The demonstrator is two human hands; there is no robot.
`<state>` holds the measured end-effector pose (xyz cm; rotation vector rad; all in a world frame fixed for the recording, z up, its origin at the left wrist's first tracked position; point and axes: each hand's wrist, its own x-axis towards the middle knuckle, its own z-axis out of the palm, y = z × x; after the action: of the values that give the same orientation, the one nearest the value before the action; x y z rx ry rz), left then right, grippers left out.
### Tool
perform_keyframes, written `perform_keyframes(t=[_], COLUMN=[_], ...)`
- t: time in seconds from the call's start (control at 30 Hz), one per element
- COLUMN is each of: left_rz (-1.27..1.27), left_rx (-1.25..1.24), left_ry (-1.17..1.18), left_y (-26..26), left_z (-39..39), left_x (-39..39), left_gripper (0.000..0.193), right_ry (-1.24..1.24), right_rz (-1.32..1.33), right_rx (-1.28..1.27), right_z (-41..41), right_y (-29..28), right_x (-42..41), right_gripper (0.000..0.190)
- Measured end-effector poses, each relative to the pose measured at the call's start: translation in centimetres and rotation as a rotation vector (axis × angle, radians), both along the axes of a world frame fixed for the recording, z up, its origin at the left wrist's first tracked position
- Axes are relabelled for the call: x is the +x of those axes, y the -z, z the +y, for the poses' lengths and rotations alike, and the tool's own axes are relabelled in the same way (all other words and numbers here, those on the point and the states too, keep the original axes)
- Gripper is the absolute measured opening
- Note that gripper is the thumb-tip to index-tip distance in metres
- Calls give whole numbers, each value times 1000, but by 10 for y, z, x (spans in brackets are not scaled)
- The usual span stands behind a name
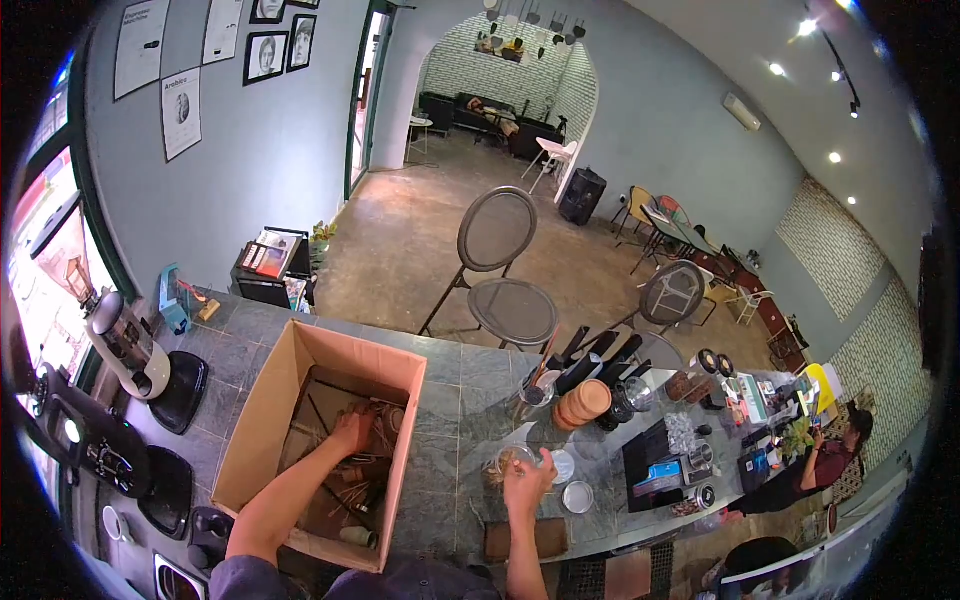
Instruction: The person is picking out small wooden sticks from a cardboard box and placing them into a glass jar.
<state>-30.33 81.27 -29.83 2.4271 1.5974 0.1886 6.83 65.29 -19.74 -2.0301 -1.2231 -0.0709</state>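
Note:
My left hand (355,430) reaches down into an open cardboard box (416,390) on the tiled counter, near brown bundles at its far right corner. Whether its fingers hold any of them cannot be made out. Loose thin sticks and small brown pieces lie on the box's bottom, with a pale cup-like piece (358,537) in the near corner. Right of the box, my right hand (527,484) grips the near side of a clear jar (497,466) with brown bits inside. Two round lids, one whitish (561,466) and one silver-rimmed (577,496), lie beside that hand.
Coffee grinders (127,352) stand at the left, with a white mug (116,523) nearby. Beyond the jar are stacked terracotta-coloured cups (583,403) and dark upright tubes (581,369). A black tray (637,469) holds small items. A brown mat (525,538) lies near the counter edge. Another person (832,465) stands far right.

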Motion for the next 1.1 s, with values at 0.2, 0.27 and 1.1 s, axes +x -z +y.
perform_keyframes(t=[0.2,0.27,1.1], left_rz=[20,130,-750], left_rx=[-56,58,-558], left_ry=[-80,-27,296], left_y=[8,12,-369], left_z=[-2,-8,-116], left_x=[9,9,84], left_gripper=[19,18,24], right_ry=[-86,-77,-865], right_rz=[172,156,222], right_rx=[-268,-219,220], right_z=[9,6,-32], right_y=[0,-8,-167], right_x=[10,4,-87], right_gripper=[27,32,27])
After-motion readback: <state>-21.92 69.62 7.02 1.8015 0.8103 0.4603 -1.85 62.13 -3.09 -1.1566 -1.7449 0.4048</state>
